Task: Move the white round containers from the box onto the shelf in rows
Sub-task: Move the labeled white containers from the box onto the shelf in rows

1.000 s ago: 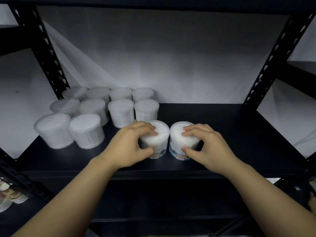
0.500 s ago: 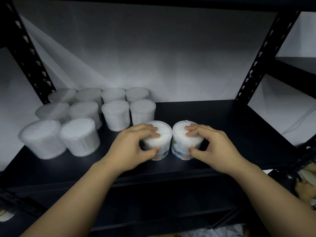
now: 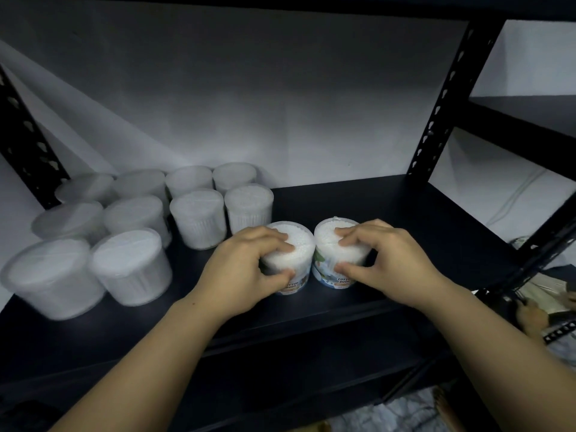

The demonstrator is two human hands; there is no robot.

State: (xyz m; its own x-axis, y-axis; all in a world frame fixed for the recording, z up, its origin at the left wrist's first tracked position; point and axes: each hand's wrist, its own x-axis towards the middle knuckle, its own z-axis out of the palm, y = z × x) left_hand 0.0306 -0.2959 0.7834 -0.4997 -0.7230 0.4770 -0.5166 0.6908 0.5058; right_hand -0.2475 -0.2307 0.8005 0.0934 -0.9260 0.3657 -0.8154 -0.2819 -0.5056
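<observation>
Two white round containers of cotton buds stand side by side near the front of the dark shelf (image 3: 405, 232). My left hand (image 3: 240, 269) grips the left container (image 3: 297, 244) from above and the side. My right hand (image 3: 386, 260) grips the right container (image 3: 330, 238) the same way. Both containers rest on the shelf with their labels facing me. Several more white round containers (image 3: 199, 216) stand in rows at the left of the shelf, reaching back to the wall. The box is not in view.
Black perforated uprights stand at the left (image 3: 21, 145) and the right (image 3: 442, 98). A white wall closes the back. The shelf's right half is bare. Another shelf unit (image 3: 530, 120) stands to the right, and a lower shelf (image 3: 280, 369) runs beneath.
The view has swung a little to the right and nearer. Both hands stay on the two front containers, which remain side by side on the shelf.
</observation>
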